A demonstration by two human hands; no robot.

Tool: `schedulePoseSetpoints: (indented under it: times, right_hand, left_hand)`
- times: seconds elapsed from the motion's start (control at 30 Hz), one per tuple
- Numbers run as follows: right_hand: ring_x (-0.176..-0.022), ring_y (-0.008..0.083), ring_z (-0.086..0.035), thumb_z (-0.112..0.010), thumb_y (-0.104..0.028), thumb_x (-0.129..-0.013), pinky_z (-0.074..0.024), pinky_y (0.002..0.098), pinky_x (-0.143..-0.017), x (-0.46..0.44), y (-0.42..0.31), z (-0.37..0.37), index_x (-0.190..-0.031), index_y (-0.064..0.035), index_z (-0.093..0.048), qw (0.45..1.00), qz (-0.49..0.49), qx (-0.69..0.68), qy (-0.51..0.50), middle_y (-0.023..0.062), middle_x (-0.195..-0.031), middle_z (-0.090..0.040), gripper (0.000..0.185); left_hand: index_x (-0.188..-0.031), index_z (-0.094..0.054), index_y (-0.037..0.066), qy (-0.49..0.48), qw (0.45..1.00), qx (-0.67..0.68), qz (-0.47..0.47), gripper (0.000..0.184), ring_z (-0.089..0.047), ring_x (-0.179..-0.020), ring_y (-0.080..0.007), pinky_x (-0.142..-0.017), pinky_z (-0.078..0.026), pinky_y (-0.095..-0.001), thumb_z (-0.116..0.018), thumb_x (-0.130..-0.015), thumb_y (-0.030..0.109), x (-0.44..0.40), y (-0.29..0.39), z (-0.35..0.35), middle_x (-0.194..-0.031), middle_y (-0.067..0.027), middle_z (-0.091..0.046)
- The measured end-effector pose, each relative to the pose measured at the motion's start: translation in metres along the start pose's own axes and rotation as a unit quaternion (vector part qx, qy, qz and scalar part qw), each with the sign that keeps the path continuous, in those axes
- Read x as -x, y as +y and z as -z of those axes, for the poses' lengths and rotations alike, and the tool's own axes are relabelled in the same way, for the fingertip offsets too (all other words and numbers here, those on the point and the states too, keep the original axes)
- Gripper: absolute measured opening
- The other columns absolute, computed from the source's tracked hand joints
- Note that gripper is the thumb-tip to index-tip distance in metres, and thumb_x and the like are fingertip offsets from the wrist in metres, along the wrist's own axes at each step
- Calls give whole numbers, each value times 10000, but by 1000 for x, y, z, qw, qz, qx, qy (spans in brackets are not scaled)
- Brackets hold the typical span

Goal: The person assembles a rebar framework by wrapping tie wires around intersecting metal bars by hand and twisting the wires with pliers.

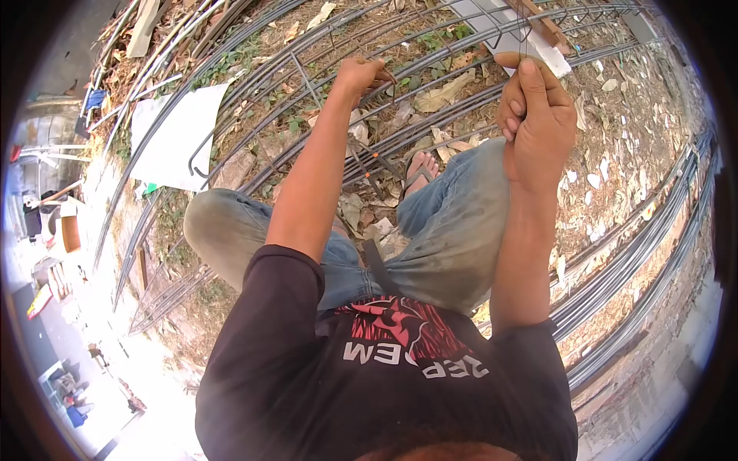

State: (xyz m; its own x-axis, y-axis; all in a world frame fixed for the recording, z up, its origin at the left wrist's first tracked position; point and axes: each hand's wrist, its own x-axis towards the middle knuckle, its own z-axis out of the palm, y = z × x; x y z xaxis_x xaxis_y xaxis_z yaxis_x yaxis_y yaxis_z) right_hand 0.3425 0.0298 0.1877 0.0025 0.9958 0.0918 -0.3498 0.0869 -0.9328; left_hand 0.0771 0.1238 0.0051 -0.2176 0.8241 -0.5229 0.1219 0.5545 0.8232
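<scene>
My right hand [540, 115] is raised at the upper right, with thumb and fingers pinched on a thin wire [524, 40] that runs up from the fingertips. At upper centre, my left hand [360, 78] is closed, its curled fingers at a bent steel bar [393, 91] of the rebar cage. What the far fingers hold is partly hidden. Long rebar rods [442, 115] with cross stirrups stretch below and beyond both hands. A dark tool with orange marks [368, 175] lies between my legs, near my sandalled foot [420, 170].
A white sheet [175, 138] lies under rods at left. Bundled rebar [615, 288] runs along the right side. A grey-white board [511, 34] sits beyond the right hand. Dry leaves [444, 94] and stones cover the ground. Boards and scrap [144, 29] lie at upper left.
</scene>
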Motion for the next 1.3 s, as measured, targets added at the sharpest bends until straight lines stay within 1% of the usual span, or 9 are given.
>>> schedulePoseSetpoints:
  times: [0.17, 0.3, 0.43, 0.6, 0.67, 0.73, 0.8, 0.93, 1.3]
  right_hand:
    - [-515, 23, -363, -565, -204, -1087, -283, 200, -443, 2, 3, -9, -1117, 59, -700, 1000, 2, -17, -3, -53, -648, -420, 297]
    - [-493, 22, -367, -592, -201, -1073, -271, 206, -435, 6, -1, -22, -1080, 55, -719, 999, -1, -51, 15, -51, -628, -444, 286]
    - [-494, 16, -336, -596, -210, -1072, -247, 201, -445, 4, -3, -16, -1071, 44, -730, 997, 21, -47, 62, -59, -631, -426, 287]
    - [-574, 81, -458, -601, -210, -1046, -370, 275, -543, -11, 62, 45, -1027, 19, -768, 968, 10, 243, 69, -25, -657, -546, 284]
    - [-565, 74, -455, -602, -218, -1032, -372, 304, -532, 0, 120, 70, -1029, 17, -765, 933, 25, 358, 5, -14, -644, -567, 286]
    - [-613, 134, -549, -611, -215, -994, -443, 347, -594, 20, 152, 71, -977, 10, -770, 903, -90, 415, -58, 65, -691, -661, 277]
    - [-633, 184, -613, -602, -203, -976, -483, 362, -630, 33, 176, 61, -949, 11, -765, 895, -111, 426, -81, 146, -711, -682, 271]
    - [-813, 430, -694, -608, -222, -932, -530, 481, -759, 28, 201, 44, -912, 23, -748, 899, -122, 408, -97, 260, -846, -703, 283]
    - [-859, 460, -691, -609, -250, -888, -537, 526, -794, 1, 219, 11, -881, 13, -744, 877, -150, 438, -127, 276, -868, -701, 296]
  left_hand:
    - [-1016, -758, -43, 27, 991, -101, -89, 486, -747, -721, -190, -617, -570, -318, -875, -841, 394, 16, -16, -12, -899, -135, -780]
    - [-919, -786, -27, 92, 975, -166, -111, 394, -735, -693, -147, -635, -564, -294, -864, -852, 353, 30, -11, -21, -809, -100, -771]
    - [-818, -816, 36, 88, 979, -139, -122, 413, -730, -633, -158, -679, -580, -335, -854, -816, 447, 19, -26, -16, -655, -72, -744]
    - [-814, -817, 33, 89, 977, -173, -85, 397, -735, -648, -158, -683, -578, -335, -851, -820, 428, 22, -19, -15, -680, -73, -753]
    - [-810, -815, 29, 92, 980, -152, -94, 392, -732, -642, -157, -683, -579, -333, -847, -825, 420, 19, -25, -16, -680, -72, -752]
    - [-807, -814, 26, 86, 983, -128, -104, 391, -727, -633, -157, -675, -577, -331, -844, -827, 415, 19, -27, -16, -674, -70, -747]
    - [-806, -813, 22, 74, 986, -101, -113, 393, -718, -620, -159, -659, -573, -330, -842, -827, 414, 25, -24, -15, -660, -68, -740]
    - [-859, -782, -23, 79, 982, -133, -105, 377, -706, -640, -142, -622, -551, -308, -850, -851, 347, 35, -18, -12, -747, -99, -756]
    - [-755, -816, 43, 165, 940, -292, -66, 582, -727, -679, -264, -707, -561, -394, -797, -800, 623, 47, -13, -13, -678, -112, -738]
